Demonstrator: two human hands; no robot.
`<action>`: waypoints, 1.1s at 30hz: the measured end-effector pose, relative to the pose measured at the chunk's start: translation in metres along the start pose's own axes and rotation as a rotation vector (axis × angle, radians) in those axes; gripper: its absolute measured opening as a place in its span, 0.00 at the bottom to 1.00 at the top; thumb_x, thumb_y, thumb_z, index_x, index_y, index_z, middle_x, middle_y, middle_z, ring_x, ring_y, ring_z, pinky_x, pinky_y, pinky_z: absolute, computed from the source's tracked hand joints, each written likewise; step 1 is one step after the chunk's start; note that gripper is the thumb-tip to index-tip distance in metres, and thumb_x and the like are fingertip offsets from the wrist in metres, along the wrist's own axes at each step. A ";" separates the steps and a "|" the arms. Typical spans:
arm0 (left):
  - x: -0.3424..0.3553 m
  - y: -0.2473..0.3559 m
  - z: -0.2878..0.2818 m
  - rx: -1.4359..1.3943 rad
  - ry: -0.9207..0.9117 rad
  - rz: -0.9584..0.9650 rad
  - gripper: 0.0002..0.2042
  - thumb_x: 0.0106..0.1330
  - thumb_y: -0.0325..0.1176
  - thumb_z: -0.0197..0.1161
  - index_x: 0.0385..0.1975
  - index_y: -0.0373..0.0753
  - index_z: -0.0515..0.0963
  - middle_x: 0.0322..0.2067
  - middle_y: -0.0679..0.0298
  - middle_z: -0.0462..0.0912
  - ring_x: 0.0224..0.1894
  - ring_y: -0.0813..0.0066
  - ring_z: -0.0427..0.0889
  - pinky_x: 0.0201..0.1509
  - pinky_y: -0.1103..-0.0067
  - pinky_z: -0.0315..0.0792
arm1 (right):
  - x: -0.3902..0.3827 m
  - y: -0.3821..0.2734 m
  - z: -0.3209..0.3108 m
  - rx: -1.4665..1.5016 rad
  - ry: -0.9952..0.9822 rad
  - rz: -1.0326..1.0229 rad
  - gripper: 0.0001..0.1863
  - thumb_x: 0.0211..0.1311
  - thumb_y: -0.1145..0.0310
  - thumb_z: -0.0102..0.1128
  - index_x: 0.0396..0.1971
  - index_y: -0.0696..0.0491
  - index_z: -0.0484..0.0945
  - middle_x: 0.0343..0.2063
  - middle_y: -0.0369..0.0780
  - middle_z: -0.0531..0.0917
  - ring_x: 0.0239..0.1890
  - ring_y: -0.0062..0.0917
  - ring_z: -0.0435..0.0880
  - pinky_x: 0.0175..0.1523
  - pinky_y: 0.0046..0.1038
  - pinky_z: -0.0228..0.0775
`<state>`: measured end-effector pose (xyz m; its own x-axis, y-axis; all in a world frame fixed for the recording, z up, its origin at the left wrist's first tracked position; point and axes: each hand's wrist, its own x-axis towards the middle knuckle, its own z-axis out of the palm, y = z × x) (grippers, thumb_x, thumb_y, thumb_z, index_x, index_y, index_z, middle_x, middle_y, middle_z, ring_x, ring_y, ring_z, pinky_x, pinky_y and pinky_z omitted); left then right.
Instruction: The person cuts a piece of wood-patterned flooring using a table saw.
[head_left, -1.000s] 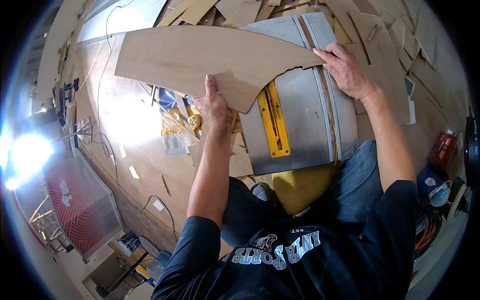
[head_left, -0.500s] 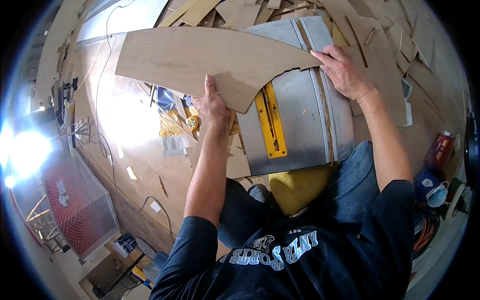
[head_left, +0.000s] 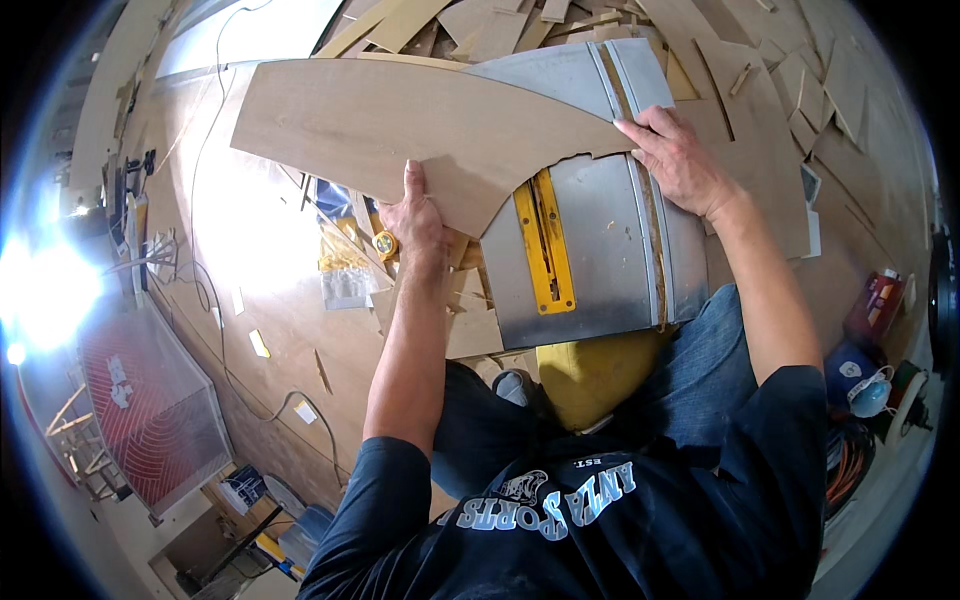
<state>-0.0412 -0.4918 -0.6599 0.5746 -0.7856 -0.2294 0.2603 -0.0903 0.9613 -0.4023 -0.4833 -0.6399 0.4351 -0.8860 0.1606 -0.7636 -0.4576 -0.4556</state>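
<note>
A large curved plywood panel (head_left: 400, 115) spans from the left across the far part of a grey metal table saw (head_left: 600, 240). Its near edge has a ragged concave cut beside the saw's yellow throat plate (head_left: 545, 240). My left hand (head_left: 415, 220) grips the panel's near edge at its middle, thumb on top and the fingers hidden below. At the narrow right tip, my right hand (head_left: 680, 160) pinches the panel between thumb and fingers, over the slot in the saw top.
Wood offcuts (head_left: 490, 30) lie heaped beyond the saw, with more sheets at the right. Left of the saw are a yellow tape measure (head_left: 385, 243) and a plastic bag (head_left: 345, 280). A cord (head_left: 225, 350) runs along the floor; a bright lamp (head_left: 60, 300) shines at far left.
The panel's right and middle parts have shifted slightly nearer to me, both hands moving with it. My grip on it looks the same.
</note>
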 end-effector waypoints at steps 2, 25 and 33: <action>0.006 -0.005 -0.008 0.010 0.002 0.026 0.37 0.69 0.37 0.76 0.70 0.27 0.62 0.57 0.47 0.80 0.53 0.58 0.84 0.53 0.69 0.84 | 0.002 -0.005 -0.001 -0.005 0.002 -0.010 0.23 0.74 0.69 0.60 0.66 0.56 0.79 0.48 0.37 0.76 0.55 0.31 0.75 0.70 0.34 0.68; 0.018 -0.009 -0.023 0.038 -0.031 0.022 0.30 0.72 0.33 0.73 0.67 0.30 0.66 0.56 0.51 0.80 0.54 0.59 0.85 0.53 0.68 0.88 | 0.001 -0.011 0.005 -0.029 -0.020 -0.051 0.23 0.74 0.69 0.60 0.67 0.55 0.78 0.49 0.37 0.76 0.57 0.30 0.75 0.72 0.35 0.66; 0.028 -0.013 -0.034 0.041 -0.044 0.015 0.30 0.72 0.35 0.73 0.67 0.28 0.66 0.54 0.51 0.80 0.51 0.59 0.86 0.50 0.67 0.88 | 0.002 -0.014 0.007 -0.043 -0.025 -0.073 0.24 0.73 0.68 0.61 0.67 0.56 0.78 0.50 0.37 0.77 0.57 0.30 0.75 0.71 0.36 0.67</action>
<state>-0.0022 -0.4914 -0.6841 0.5434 -0.8132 -0.2086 0.2191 -0.1025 0.9703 -0.3875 -0.4781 -0.6389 0.5013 -0.8484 0.1702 -0.7492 -0.5240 -0.4051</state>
